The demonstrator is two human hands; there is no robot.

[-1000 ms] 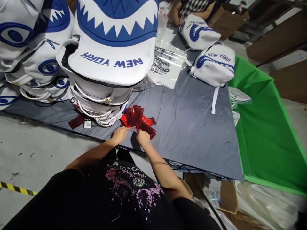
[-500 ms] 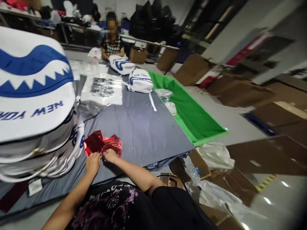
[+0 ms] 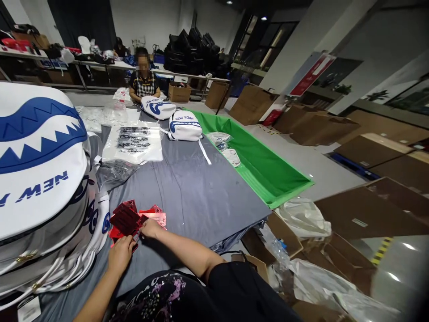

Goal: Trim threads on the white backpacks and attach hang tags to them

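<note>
Several shiny red foil sheets or packets (image 3: 124, 219) lie bunched on the grey-covered table (image 3: 187, 192) in front of me; their exact kind I cannot make out. My left hand (image 3: 120, 255) is closed on the near edge of the bunch, fingertips bent over it. Just to its right, my right hand (image 3: 150, 228) pinches the bunch, with the fingertips partly hidden. Close on the left rises a stack of white backpacks (image 3: 43, 170) with blue wave shapes and lettering.
Farther back on the table are a printed clear plastic bag (image 3: 132, 141), a dark crumpled bag (image 3: 115, 173) and two white backpacks (image 3: 185, 126). A green fabric bin (image 3: 268, 165) borders the right edge. Cardboard boxes (image 3: 362, 214) cover the floor at right. A co-worker (image 3: 145, 82) sits opposite.
The red pieces have shifted and spread in my hands, a darker flat face now showing on top. Both hands stay at the bunch. My view has tilted up and turned slightly.
</note>
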